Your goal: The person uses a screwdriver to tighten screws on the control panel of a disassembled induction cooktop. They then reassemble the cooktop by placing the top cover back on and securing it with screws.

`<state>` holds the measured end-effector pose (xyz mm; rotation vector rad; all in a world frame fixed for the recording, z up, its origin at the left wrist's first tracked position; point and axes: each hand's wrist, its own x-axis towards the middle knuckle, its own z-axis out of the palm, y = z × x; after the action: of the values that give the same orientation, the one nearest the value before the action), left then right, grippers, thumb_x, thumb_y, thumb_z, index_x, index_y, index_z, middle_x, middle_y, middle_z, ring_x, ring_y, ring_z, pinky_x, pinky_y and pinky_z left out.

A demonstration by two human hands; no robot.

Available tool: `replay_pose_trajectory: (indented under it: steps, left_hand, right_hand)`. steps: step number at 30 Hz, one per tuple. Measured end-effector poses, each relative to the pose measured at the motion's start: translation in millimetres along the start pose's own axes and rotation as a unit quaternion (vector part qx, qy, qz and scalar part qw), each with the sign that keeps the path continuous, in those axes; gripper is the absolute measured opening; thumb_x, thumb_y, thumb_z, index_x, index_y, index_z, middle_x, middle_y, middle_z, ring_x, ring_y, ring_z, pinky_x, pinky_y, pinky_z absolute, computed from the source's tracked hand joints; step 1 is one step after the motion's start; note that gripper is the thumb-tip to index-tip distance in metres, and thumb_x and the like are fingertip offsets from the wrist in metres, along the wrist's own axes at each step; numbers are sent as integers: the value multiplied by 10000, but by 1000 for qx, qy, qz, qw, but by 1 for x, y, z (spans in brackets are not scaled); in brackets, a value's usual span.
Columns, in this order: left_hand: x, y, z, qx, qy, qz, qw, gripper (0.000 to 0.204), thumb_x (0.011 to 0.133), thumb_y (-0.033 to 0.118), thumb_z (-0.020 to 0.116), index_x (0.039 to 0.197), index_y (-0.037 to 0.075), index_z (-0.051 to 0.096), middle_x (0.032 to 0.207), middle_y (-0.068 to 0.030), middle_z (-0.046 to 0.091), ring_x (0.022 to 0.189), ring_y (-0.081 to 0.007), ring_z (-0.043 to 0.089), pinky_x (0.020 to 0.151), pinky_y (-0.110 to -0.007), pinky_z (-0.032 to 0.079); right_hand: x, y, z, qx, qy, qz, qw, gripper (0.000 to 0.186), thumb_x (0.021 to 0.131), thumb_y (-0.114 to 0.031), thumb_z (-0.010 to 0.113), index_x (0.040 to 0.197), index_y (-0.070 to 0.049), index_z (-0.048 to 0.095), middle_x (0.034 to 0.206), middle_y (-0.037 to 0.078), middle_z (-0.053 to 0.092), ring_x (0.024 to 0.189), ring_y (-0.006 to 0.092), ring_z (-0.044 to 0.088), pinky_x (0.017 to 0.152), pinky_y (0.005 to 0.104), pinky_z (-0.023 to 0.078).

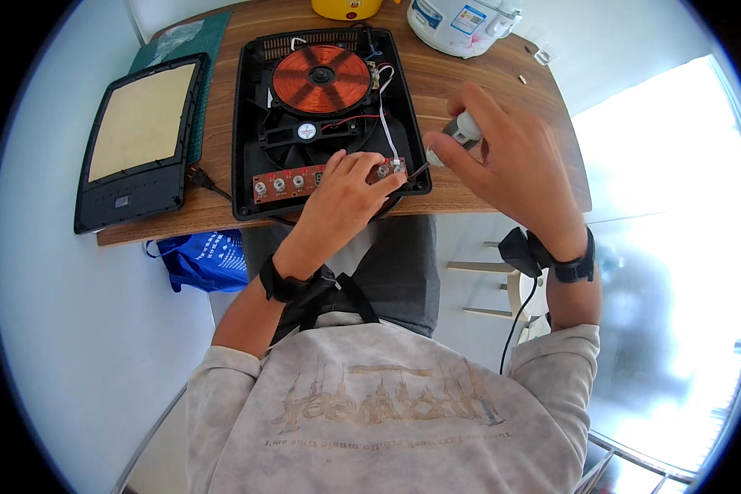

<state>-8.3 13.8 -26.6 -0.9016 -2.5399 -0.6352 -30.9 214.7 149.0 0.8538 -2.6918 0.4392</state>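
An open black appliance housing [412, 123] holds a copper coil [292, 82], a fan unit and wiring. Along its front lies a brown circuit board [280, 188] with round buttons and a white cable plugged into its right part. My left hand [342, 198] grips the board from above with bent fingers, its thumb near the right-hand buttons. My right hand [519, 165] is closed on a screwdriver [455, 138] with a grey and white handle, its shaft angled down to the board's right end beside my left thumb. The screwdriver's tip is too small to make out clearly.
A detached black panel [140, 123] lies left on a green mat [204, 53], near a plug [198, 177]. A yellow appliance [346, 6] and white cooker [461, 25] stand at the back of the wooden table [543, 115]. A blue bag [202, 259] and pale stool [482, 267] are below.
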Motion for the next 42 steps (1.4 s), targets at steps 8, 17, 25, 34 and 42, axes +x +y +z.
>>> replay_pose_trajectory:
  steps: [8,17,25,34,42]
  left_hand:
    - [2,3,-4,-22,-7,-18,1000,581,832,97,779,1360,240,584,1279,-68,538,1218,-304,565,1127,-511,409]
    - [2,4,-7,-13,-13,-13,1000,579,849,98,763,1382,241,589,1289,-71,536,1206,-307,564,1124,-510,412]
    - [3,3,-6,-24,-6,-7,1000,579,830,85,780,1361,241,608,1258,-75,540,1179,-305,571,1109,-485,422]
    - [4,3,-7,-14,-5,-3,1000,559,845,88,769,1358,242,611,1256,-73,539,1173,-296,572,1098,-477,427]
    - [4,3,-8,-21,-14,-6,1000,565,850,97,767,1368,258,609,1271,-73,535,1185,-298,570,1115,-491,417]
  right_hand:
    - [-27,23,-16,85,12,136,987,211,895,-226,742,969,-53,647,750,127,682,663,285,674,642,356,537]
    - [-35,34,-14,132,-5,144,981,168,893,-179,715,973,-52,637,816,109,706,677,236,689,670,331,551]
    - [-29,38,-13,122,-25,117,985,166,885,-161,703,978,-42,633,830,106,710,673,217,672,653,317,545]
    - [-28,44,-8,142,-19,102,984,150,885,-134,691,991,-43,638,862,94,716,694,204,671,648,311,547]
    - [-26,49,-6,144,-25,104,984,161,879,-153,699,984,-47,639,856,90,710,700,201,666,663,308,545]
